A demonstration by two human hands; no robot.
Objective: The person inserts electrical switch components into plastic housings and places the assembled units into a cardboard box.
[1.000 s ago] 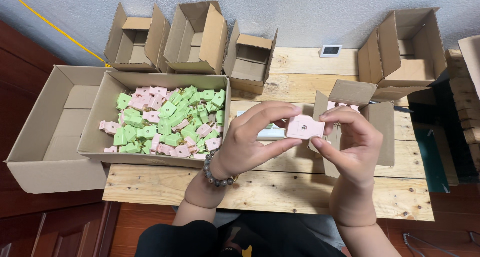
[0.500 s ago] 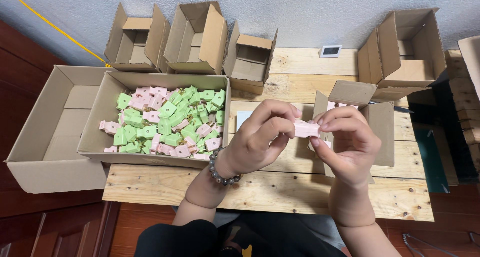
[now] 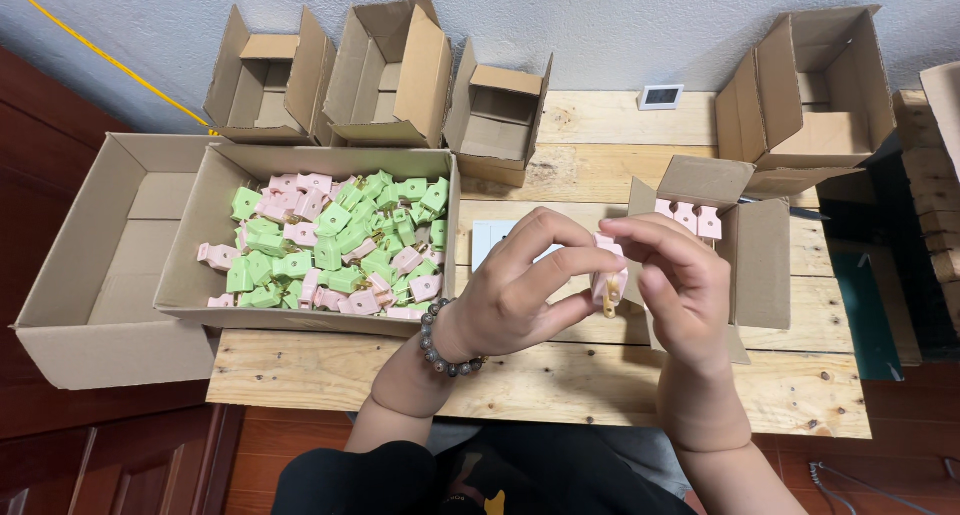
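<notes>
Pink plastic plug (image 3: 608, 283): small, pale pink, a brass-coloured prong at its lower end, held above the wooden table (image 3: 560, 375). Left hand (image 3: 515, 295) and right hand (image 3: 680, 285) both pinch it between fingertips. Left: open cardboard box (image 3: 190, 275) of pink and green plugs. Right: small carton (image 3: 760, 255) with pink plugs in a row. Behind: small white rectangular device (image 3: 660, 97).

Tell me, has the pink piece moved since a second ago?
Yes. The pink piece has turned from flat to on edge, staying beside the small box.
</notes>
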